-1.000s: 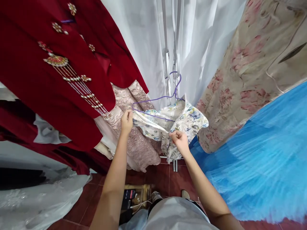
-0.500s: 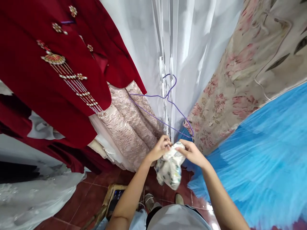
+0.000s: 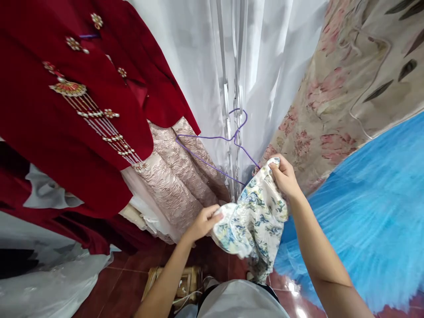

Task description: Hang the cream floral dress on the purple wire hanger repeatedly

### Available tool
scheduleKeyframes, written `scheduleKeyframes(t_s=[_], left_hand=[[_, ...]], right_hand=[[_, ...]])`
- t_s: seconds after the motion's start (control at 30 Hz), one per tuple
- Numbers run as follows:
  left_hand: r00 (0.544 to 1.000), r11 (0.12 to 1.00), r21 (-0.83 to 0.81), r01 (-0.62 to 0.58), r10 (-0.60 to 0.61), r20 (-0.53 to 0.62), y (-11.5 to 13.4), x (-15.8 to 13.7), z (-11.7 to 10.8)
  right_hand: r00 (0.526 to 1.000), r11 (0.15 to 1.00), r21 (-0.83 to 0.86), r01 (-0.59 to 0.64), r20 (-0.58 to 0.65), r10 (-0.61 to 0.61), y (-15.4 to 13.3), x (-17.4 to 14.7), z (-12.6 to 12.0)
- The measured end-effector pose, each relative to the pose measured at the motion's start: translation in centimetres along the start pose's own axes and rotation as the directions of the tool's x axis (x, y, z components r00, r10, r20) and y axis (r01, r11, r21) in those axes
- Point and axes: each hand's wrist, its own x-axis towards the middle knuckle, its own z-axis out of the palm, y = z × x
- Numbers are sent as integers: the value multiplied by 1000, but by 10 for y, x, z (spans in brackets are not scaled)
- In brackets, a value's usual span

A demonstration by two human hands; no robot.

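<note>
A white garment with a blue, green and yellow floral print [image 3: 258, 221] is stretched between my two hands. My left hand [image 3: 206, 221] pinches its lower left corner, fingers closed on the fabric. At its upper right end, my right hand [image 3: 284, 176] grips the edge with the thumb on top. Just behind the cloth hangs a purple wire hanger [image 3: 212, 137], its hook at a white vertical strap or rail. The raised end of the garment covers the hanger's right corner; whether they touch, I cannot tell.
On the left hang a dark red jacket [image 3: 109, 88] with beaded ornaments and a pale pink textured skirt [image 3: 179, 176]. A beige floral dress [image 3: 331, 101] and a bright blue tulle skirt [image 3: 357, 212] hang on the right. A wooden stool [image 3: 188, 282] stands below on the red-tiled floor.
The bunched floral garment has been opened out. My right hand has moved up and to the right with one end, while my left hand has moved left and slightly down.
</note>
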Motion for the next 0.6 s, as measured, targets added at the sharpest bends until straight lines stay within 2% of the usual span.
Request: scheduleKeyframes(t_s=[0.1,0.23,0.33,0.4,0.47,0.6], left_hand=[[994,962,263,-78,94,-48,7,0,-71],[968,747,646,-160,247,-46,12,21,-157],[921,601,765,-232,388,-25,23,60,-203],[872,539,797,-272,488,-33,37,93,-223],[812,512,803,-305,580,-62,56,126,-233],[705,508,777,-371,699,-120,96,175,-225]], right_hand=[[995,996,52,-70,80,65,-13,5,24],[992,991,62,-118,58,114,-26,0,32],[990,989,46,-142,32,140,-31,-3,34],[988,987,47,-154,34,152,-34,-5,38],[986,986,43,-162,34,160,-35,-6,43],[981,980,47,-195,14,194,-37,-4,46]])
